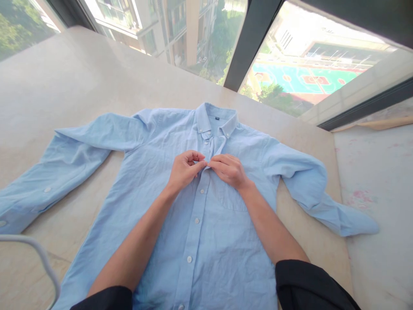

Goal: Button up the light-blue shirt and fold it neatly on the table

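Note:
A light blue button-down shirt [206,224] lies face up on a beige stone ledge [80,73], collar toward the window and both sleeves spread out. My left hand [185,168] and my right hand [229,170] meet on the front placket just below the collar. Both pinch the fabric there, fingers curled tight. The lower buttons are fastened. The gap under the collar stands open above my fingers.
Large windows [193,34] with a dark frame post [248,43] run along the far edge of the ledge. A paler stained surface [377,193] adjoins on the right. A white curved wire, perhaps a hanger [41,258], lies at the lower left.

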The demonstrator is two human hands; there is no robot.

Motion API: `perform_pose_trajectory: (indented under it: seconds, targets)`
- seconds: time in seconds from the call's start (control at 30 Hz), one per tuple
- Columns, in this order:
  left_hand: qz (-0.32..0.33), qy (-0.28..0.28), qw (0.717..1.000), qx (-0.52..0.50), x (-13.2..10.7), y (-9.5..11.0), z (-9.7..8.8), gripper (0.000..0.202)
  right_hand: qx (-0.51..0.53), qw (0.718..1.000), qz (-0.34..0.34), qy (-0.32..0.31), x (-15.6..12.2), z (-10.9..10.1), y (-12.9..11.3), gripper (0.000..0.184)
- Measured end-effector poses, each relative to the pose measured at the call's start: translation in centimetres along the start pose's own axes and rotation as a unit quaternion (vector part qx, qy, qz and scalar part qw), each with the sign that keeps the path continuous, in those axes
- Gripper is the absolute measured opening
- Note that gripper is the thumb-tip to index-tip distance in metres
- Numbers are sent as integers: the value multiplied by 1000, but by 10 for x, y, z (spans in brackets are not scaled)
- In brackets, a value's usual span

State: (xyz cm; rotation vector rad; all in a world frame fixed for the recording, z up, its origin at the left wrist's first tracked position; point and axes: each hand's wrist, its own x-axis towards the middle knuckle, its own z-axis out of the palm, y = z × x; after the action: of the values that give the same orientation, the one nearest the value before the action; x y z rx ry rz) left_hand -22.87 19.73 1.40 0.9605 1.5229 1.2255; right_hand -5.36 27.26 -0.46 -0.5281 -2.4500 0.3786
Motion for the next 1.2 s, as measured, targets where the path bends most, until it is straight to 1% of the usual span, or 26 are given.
perform_pose_trajectory:
  seconds: [0.1,0.2,0.3,0.4,0.47,0.57,0.67,0.8,1.0,1.1,1.2]
  targets:
    - [-19,0,1000,-7,0,1,0,27,4,1000,-9,3,-1,0,0,24]
    - [-35,9,999,-18,-1,1,2,27,4,1000,-4,-9,-2,1,0,22]
    - [-36,15,999,-27,-1,0,4,25,0,1000,-8,-8,-3,2,1,19]
    - [-32,11,999,-31,-1,0,4,24,0,1000,-18,5,-4,2,1,18]
    - [-31,9,999,-33,-1,1,4,24,1,1000,-16,2,-4,3,2,18]
    - [-37,5,999,-33,-2,1,2,26,8,1000,-7,-9,-4,3,2,17]
    - [-38,-4,999,-34,-5,0,0,29,23,1000,-6,-8,-3,2,2,16]
    - [-24,-12,999,-29,-9,-2,-1,32,26,1000,-9,-1,-2,2,0,16]
    - [22,-17,1000,12,-16,0,-5,34,28,999,-16,20,0,2,-2,17]
    - [35,-25,998,35,-19,-2,-6,39,35,999,-13,23,0,2,-2,16]
    - [45,-18,998,51,-21,-6,-4,41,43,999,-4,21,0,3,-2,16]
